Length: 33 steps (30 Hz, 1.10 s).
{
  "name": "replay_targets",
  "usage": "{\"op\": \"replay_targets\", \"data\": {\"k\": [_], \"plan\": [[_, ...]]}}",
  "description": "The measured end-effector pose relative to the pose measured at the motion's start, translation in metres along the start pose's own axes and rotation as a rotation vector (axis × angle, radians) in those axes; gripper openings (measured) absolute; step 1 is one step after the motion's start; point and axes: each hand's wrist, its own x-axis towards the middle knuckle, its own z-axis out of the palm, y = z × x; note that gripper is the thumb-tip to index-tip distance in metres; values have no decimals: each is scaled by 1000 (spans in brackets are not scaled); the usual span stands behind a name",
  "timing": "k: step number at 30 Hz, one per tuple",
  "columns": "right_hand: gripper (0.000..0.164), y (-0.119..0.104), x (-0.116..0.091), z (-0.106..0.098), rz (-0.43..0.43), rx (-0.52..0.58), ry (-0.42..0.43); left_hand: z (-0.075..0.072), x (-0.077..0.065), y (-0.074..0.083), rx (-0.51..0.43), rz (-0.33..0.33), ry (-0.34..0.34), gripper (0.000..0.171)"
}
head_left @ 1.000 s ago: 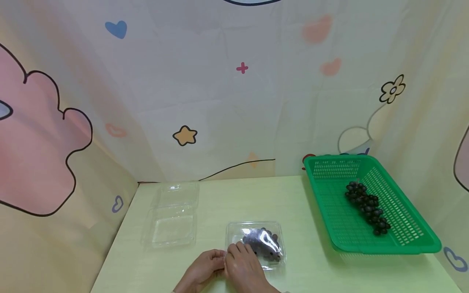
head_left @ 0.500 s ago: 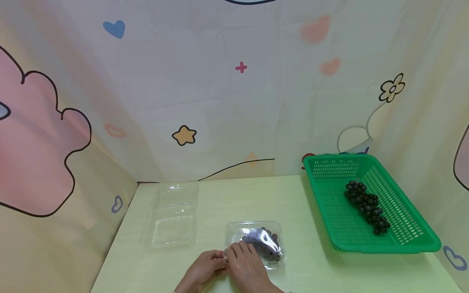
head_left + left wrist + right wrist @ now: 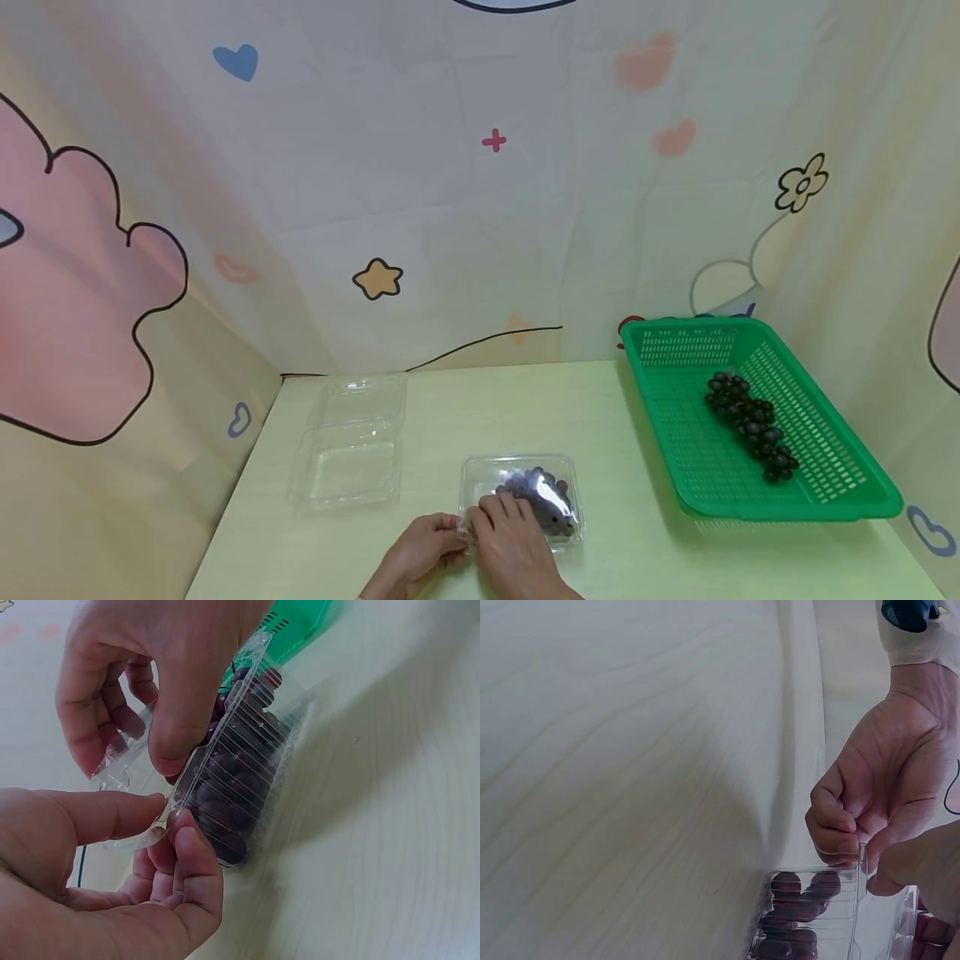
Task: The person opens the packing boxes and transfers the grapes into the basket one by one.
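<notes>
A lidded clear plastic clamshell box [image 3: 480, 477] with dark grapes [image 3: 543, 498] inside stands on the table at the front middle. Its near left corner is between both hands. My left hand [image 3: 418, 546] pinches the rim there between thumb and index finger, the other fingers curled below, as the left wrist view shows. From above, my right hand [image 3: 513, 546] grips the same end, its thumb [image 3: 176, 742] at the near rim and its fingers bent over the lid. In the right wrist view, the ribbed side wall [image 3: 810, 907] shows grapes behind it.
An unfolded clear clamshell box [image 3: 352, 473] lies at the left of the table. On the right stands a green mesh basket [image 3: 787, 508] with a bunch of dark grapes [image 3: 750, 425] in it. A printed curtain [image 3: 450, 192] hangs behind the table.
My right hand has shifted slightly to the right along the box's near end. The left hand keeps its pinch on the rim, and the box has stayed in place.
</notes>
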Motion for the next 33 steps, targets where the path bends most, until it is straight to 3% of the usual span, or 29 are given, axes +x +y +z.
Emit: {"op": "replay_targets", "data": {"k": [6, 17, 33], "plan": [[28, 6, -3, -3, 55, 6, -16, 3, 1, 2, 5, -21, 21, 8], [32, 19, -11, -9, 141, 15, -21, 6, 2, 1, 46, -7, 52, 9], [36, 22, -12, -15, 201, 43, -74, 9, -1, 5, 70, 9, 69, 5]]}}
